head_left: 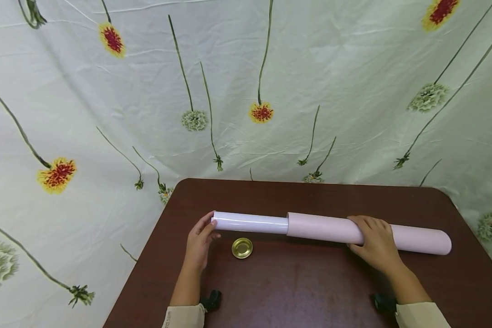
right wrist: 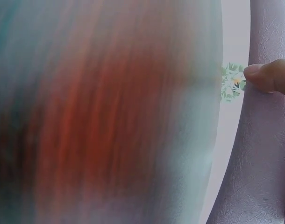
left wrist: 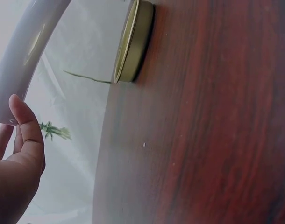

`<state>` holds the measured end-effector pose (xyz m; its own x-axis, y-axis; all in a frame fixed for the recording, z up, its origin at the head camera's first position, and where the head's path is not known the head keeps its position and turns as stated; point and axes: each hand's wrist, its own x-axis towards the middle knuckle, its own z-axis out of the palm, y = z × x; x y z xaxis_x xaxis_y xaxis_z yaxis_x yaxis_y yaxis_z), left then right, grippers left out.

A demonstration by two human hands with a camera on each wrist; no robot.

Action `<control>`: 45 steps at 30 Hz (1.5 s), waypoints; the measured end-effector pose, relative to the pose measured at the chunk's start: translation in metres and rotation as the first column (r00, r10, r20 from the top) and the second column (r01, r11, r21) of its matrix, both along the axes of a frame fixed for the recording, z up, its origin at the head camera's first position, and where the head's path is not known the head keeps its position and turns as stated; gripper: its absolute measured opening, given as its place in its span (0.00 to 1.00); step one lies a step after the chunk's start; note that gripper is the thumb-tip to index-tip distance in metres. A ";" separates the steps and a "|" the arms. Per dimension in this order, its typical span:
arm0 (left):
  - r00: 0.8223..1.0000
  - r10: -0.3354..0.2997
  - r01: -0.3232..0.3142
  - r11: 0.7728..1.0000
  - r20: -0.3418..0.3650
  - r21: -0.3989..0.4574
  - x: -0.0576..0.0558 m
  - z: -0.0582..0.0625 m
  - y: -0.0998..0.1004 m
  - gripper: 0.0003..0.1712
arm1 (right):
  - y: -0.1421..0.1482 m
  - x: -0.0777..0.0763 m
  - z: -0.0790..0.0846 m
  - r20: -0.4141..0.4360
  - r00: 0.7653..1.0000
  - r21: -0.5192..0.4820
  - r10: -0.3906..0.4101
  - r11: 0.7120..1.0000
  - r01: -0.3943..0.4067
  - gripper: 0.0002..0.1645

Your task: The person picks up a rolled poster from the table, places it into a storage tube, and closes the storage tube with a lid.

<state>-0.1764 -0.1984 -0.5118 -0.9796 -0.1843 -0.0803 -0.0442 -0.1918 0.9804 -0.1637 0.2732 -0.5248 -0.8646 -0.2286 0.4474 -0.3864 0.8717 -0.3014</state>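
Note:
A glossy white roll (head_left: 250, 222) sticks out of the left end of a pale pink tube (head_left: 324, 227). My left hand (head_left: 199, 239) pinches the roll's free left end between thumb and fingers; the left wrist view shows the thumb on the white roll (left wrist: 21, 70). Over the middle of the tube, my right hand (head_left: 375, 241) grips it from above, fingers across the far side. In the right wrist view its thumb lies against the textured pink tube (right wrist: 264, 140). A round gold lid (head_left: 242, 248) lies on the table, just below the roll and beside my left hand.
The dark brown wooden table (head_left: 303, 282) has rounded far corners. Behind and to the left of it hangs a white cloth (head_left: 229, 82) printed with flowers. Dark straps (head_left: 211, 300) circle both wrists.

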 end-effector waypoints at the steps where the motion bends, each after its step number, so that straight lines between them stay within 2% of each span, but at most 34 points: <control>1: 1.000 -0.003 0.003 1.000 0.002 0.001 0.000 0.000 0.000 0.25 | 0.000 0.000 0.000 0.000 1.000 -0.001 0.001 1.000 -0.001 0.47; 17: 0.999 -0.024 0.024 1.000 -0.036 0.007 0.000 -0.001 0.005 0.25 | -0.004 0.001 0.000 -0.002 1.000 -0.013 0.000 1.000 0.000 0.47; 25: 0.999 -0.035 0.035 0.999 -0.016 0.015 0.002 0.000 0.007 0.25 | -0.005 0.001 0.000 0.004 1.000 -0.015 -0.006 1.000 0.006 0.47; 35: 0.999 -0.043 0.042 0.999 -0.031 -0.010 0.003 -0.001 0.012 0.24 | -0.008 0.002 0.000 -0.003 1.000 -0.024 0.001 1.000 -0.001 0.47; 45: 0.999 -0.048 0.047 0.999 -0.015 -0.011 0.004 -0.001 0.014 0.23 | -0.011 0.001 -0.002 -0.008 1.000 -0.027 0.004 1.000 -0.004 0.48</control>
